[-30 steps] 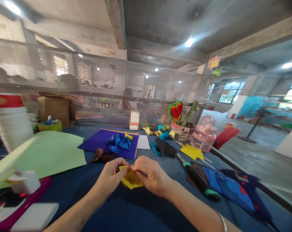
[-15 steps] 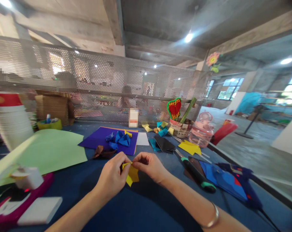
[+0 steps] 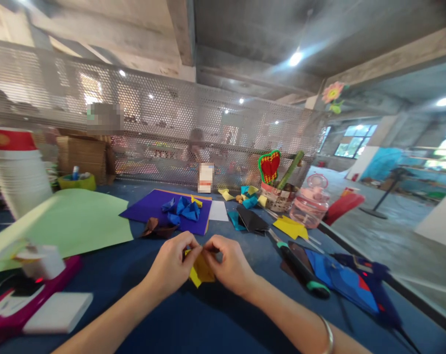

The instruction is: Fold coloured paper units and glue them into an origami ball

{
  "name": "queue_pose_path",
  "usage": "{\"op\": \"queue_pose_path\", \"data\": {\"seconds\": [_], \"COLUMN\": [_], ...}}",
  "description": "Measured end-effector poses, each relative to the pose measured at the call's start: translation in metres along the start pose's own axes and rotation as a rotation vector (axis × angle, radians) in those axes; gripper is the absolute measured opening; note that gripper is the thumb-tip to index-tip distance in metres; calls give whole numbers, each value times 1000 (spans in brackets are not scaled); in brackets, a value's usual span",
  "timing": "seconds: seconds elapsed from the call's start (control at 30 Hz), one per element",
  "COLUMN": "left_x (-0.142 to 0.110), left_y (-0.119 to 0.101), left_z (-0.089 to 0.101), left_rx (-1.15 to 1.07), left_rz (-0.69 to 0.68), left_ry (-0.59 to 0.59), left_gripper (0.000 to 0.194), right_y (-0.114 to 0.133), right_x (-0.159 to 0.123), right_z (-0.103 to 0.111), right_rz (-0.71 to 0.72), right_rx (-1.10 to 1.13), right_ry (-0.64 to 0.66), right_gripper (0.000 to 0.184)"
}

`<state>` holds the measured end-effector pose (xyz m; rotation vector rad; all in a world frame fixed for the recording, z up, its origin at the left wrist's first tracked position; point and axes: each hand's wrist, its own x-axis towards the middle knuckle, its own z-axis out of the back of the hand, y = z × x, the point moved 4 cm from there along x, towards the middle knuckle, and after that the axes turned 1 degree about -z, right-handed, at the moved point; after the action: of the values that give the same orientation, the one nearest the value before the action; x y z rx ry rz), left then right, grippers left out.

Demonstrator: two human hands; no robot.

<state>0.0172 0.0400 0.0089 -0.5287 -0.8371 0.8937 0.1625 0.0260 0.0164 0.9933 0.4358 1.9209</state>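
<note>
Between my two hands is a small piece of folded yellow paper (image 3: 202, 271), pinched along its top edge. My left hand (image 3: 174, 259) grips it with thumb and index finger. From the other side, my right hand (image 3: 230, 264) pinches it too, its fingertips close against the left ones. The paper's lower part hangs free above the dark blue table (image 3: 193, 324). Just beyond my hands lie a crumpled brown paper piece (image 3: 157, 228) and a stack of purple paper (image 3: 141, 211) with folded blue paper pieces (image 3: 182, 209) on it.
At left are a green sheet (image 3: 78, 221), a magenta power strip (image 3: 70, 275), a white box-shaped item (image 3: 58, 312) and stacked paper cups (image 3: 18, 177). At right lie a black-and-green-handled tool (image 3: 300, 268), a glue gun (image 3: 381, 295) and yellow paper (image 3: 291, 227). Behind stand a basket (image 3: 278, 199) and pink jar (image 3: 309, 206).
My right hand has turned slightly, its fingers closing nearer to the left fingertips. The yellow paper has shifted a little and is more covered. The camera view has moved slightly.
</note>
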Motion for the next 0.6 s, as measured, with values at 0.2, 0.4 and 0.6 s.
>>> {"op": "queue_pose_path", "data": {"seconds": [0.2, 0.4, 0.6], "left_x": [-2, -4, -3], "left_y": [-2, -8, -4], "left_z": [-3, -4, -4], "left_rx": [99, 125, 6], "left_rz": [-73, -69, -2], "left_ry": [39, -27, -88], "left_gripper": [14, 15, 14], "right_y": [0, 7, 0], "right_x": [-2, -3, 2], "right_z": [-4, -2, 1], "right_rz": [33, 60, -68], "right_rx": [-124, -147, 46], "right_ry": [28, 44, -9], "right_gripper": [10, 13, 7]}}
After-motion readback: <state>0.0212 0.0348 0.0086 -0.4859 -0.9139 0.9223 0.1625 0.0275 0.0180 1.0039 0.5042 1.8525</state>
